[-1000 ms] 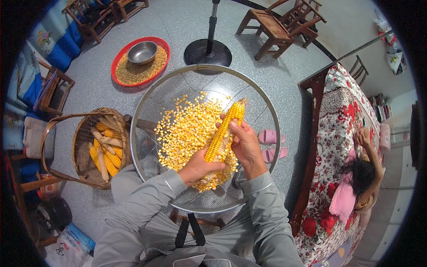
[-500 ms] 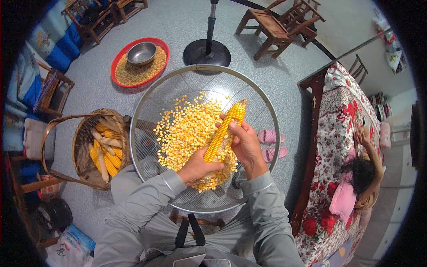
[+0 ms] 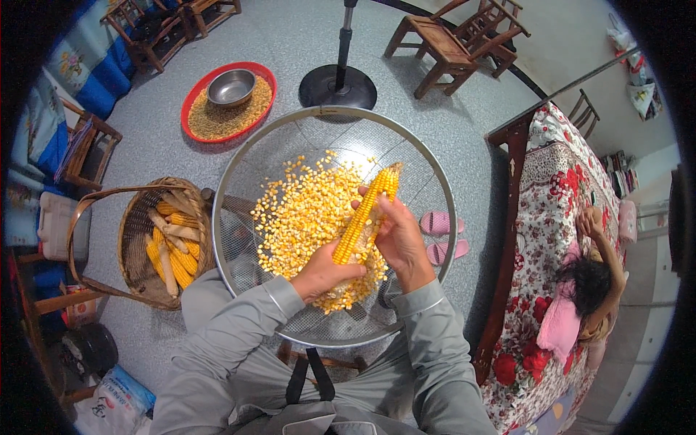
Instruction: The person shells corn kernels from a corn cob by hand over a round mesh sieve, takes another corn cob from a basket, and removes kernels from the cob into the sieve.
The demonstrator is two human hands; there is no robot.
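A partly shelled corn cob (image 3: 360, 223) is held at a slant over a round mesh sieve (image 3: 227, 270). My left hand (image 3: 326, 271) grips its lower end, thumb along the right side. Higher up, my right hand (image 3: 400, 235) wraps round the cob with its thumb pressed on the side. Rows of yellow kernels cover the cob's left face; bare pale core shows along the right. Loose corn kernels (image 3: 304, 210) lie heaped on the mesh below and left of the cob. The sieve rests above my lap.
At left stands a wicker basket (image 3: 130, 250) of cobs and bare cores. Beyond it, a red basin (image 3: 190, 130) of grain holds a steel bowl (image 3: 230, 88). A black stand base (image 3: 319, 90), wooden chair (image 3: 438, 47) and pink slippers (image 3: 436, 222) are nearby. A person (image 3: 605, 290) lies on the bed (image 3: 540, 239).
My right thumb has shifted slightly on the cob. The cob and my left hand stay nearly where they were.
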